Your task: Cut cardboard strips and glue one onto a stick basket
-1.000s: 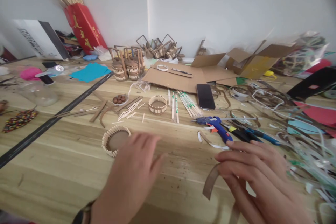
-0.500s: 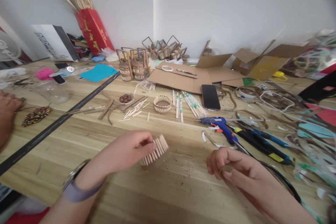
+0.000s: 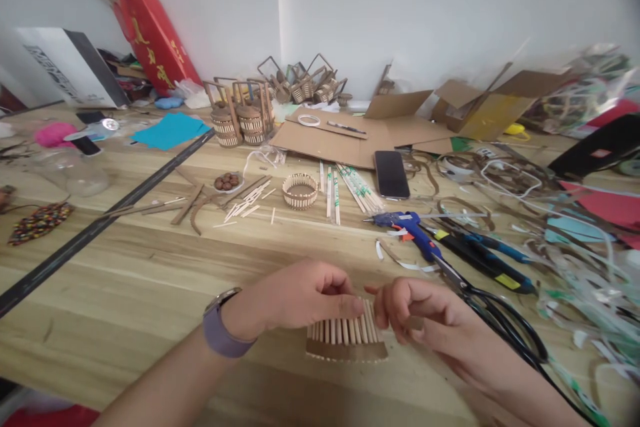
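Observation:
Low at the front of the table I see a ring-like piece of short wooden sticks on a brown strip, its curved lower band facing me. My left hand grips its upper edge between thumb and fingers. Close against its right end, my right hand has its fingers curled and pinched; what they hold, if anything, is hidden. Whether the right fingertips press on the sticks I cannot tell. Farther back stands a similar round stick ring, with loose cut sticks beside it.
To the right lie a blue glue gun, black-handled scissors, pliers and tangled strips. Behind are a phone, flattened cardboard and small lidded baskets. A small bowl of brown balls sits left of the sticks.
My left hand has carried the stick piece rightward and turned it so its brown band shows. The right hand has come up beside it. The view has shifted, and another person's hand at left has mostly gone out.

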A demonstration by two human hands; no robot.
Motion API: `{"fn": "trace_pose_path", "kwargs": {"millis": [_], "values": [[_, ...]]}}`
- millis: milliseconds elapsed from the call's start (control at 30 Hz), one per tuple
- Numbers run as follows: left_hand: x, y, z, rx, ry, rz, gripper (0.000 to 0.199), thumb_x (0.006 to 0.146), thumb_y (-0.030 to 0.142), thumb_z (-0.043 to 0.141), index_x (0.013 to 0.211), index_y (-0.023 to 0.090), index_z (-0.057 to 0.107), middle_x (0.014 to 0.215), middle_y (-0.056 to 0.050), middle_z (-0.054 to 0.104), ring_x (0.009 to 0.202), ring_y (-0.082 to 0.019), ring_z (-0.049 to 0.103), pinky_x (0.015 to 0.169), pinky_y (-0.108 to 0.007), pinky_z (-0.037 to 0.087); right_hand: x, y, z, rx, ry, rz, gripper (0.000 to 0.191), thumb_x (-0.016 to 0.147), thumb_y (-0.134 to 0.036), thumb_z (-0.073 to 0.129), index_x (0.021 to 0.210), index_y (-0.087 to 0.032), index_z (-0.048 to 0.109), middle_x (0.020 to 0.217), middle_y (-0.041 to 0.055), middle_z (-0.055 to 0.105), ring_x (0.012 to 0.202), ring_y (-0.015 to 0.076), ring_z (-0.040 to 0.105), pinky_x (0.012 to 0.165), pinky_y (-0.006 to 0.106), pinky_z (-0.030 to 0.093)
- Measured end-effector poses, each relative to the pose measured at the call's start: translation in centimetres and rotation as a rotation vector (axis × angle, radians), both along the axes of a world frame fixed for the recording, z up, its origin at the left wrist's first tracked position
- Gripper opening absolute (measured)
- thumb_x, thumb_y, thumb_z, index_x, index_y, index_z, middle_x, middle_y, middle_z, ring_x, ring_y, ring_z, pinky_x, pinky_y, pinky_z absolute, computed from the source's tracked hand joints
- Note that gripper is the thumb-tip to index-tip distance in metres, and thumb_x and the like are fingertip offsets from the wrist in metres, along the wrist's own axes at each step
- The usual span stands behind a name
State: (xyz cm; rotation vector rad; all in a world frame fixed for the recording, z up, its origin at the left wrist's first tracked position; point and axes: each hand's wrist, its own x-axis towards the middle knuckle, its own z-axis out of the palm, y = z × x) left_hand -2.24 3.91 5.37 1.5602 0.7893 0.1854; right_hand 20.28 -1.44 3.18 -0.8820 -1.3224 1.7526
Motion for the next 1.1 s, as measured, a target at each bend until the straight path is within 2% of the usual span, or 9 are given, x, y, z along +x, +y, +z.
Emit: {"fn": "trace_pose_path", "kwargs": {"millis": [167,300,400,500,633,800,933,1000,1100], "values": [[0.0,-0.1,-0.9,-0.063,-0.07,0.035,0.047,0.078,0.063,0.066,0.077,0.017,0.058,0.068,0.005,0.05,0.062,-0.01,0.042,0.055,-0.022,0.031,-0.3,-0.1,-0.6,-0.011,0.095,0.036,0.031,0.077,-0.043,0.077,0.071,-0.019,0.058,0.067,-0.001,0.055,0.065,0.0125,0.046,0.061,0.026,0.035],[-0.2,0.1,-0.9,-0.162,-0.234,0.009,0.054,0.075,0.069,0.066,0.076,0.016,0.056,0.068,0.005,0.048,0.062,-0.009,0.04,0.057,-0.022,0.03,-0.4,-0.1,-0.8,0.038,0.251,0.0,0.03,0.076,-0.043,0.077,0.071,-0.022,0.057,0.061,-0.004,0.05,0.061,0.0124,0.044,0.061,0.026,0.034],[-0.4,0.2,-1.1,-0.208,-0.325,0.057,0.053,0.076,0.068,0.068,0.077,0.016,0.055,0.068,0.005,0.046,0.063,-0.009,0.036,0.058,-0.022,0.027,-0.4,-0.1,-0.7,0.071,0.326,-0.02,0.031,0.075,-0.042,0.077,0.069,-0.023,0.054,0.055,-0.0056,0.044,0.056,0.0125,0.04,0.059,0.026,0.033],[-0.5,0.1,-1.9,-0.3,-0.379,0.138,0.053,0.073,0.066,0.071,0.075,0.017,0.053,0.067,0.006,0.042,0.061,-0.008,0.032,0.057,-0.023,0.024,-0.4,-0.2,-0.6,0.082,0.336,-0.039,0.035,0.073,-0.044,0.079,0.065,-0.023,0.051,0.052,-0.0054,0.042,0.055,0.0134,0.04,0.058,0.027,0.033],[-0.1,0.1,-2.8,-0.407,-0.362,0.194,0.057,0.066,0.068,0.075,0.074,0.017,0.05,0.069,0.005,0.042,0.062,-0.009,0.035,0.058,-0.023,0.025,-0.5,-0.4,-0.3,0.101,0.288,-0.027,0.034,0.076,-0.045,0.077,0.066,-0.023,0.054,0.054,-0.0044,0.044,0.057,0.0135,0.043,0.058,0.027,0.033],[0.3,0.1,-3.3,-0.377,-0.281,0.193,0.06,0.065,0.072,0.073,0.073,0.017,0.052,0.069,0.005,0.043,0.063,-0.01,0.036,0.059,-0.023,0.026,-0.3,-0.4,-0.3,0.107,0.248,-0.019,0.031,0.077,-0.044,0.077,0.068,-0.022,0.057,0.058,-0.0029,0.049,0.059,0.0137,0.046,0.058,0.027,0.034],[0.4,0.1,-3.3,-0.339,-0.253,0.213,0.057,0.066,0.071,0.072,0.076,0.017,0.057,0.073,0.003,0.049,0.069,-0.011,0.042,0.063,-0.023,0.032,-0.1,-0.4,-0.6,0.102,0.221,-0.008,0.03,0.079,-0.043,0.077,0.07,-0.021,0.059,0.06,-0.0029,0.051,0.062,0.0135,0.048,0.06,0.027,0.035],[0.4,0.1,-3.4,-0.265,-0.246,0.214,0.057,0.071,0.072,0.067,0.077,0.016,0.06,0.075,0.002,0.054,0.073,-0.013,0.047,0.067,-0.024,0.035,0.0,-0.4,-0.7,0.094,0.211,-0.007,0.027,0.08,-0.041,0.076,0.071,-0.021,0.059,0.061,-0.003,0.052,0.064,0.0133,0.049,0.062,0.026,0.036],[0.5,0.3,-3.6,-0.128,-0.232,0.138,0.065,0.074,0.079,0.057,0.079,0.015,0.065,0.079,-0.002,0.061,0.078,-0.016,0.052,0.073,-0.027,0.04,0.0,-0.5,-0.7,0.076,0.181,0.016,0.026,0.082,-0.04,0.074,0.073,-0.02,0.06,0.065,-0.0017,0.054,0.067,0.0135,0.051,0.064,0.027,0.038]]}}
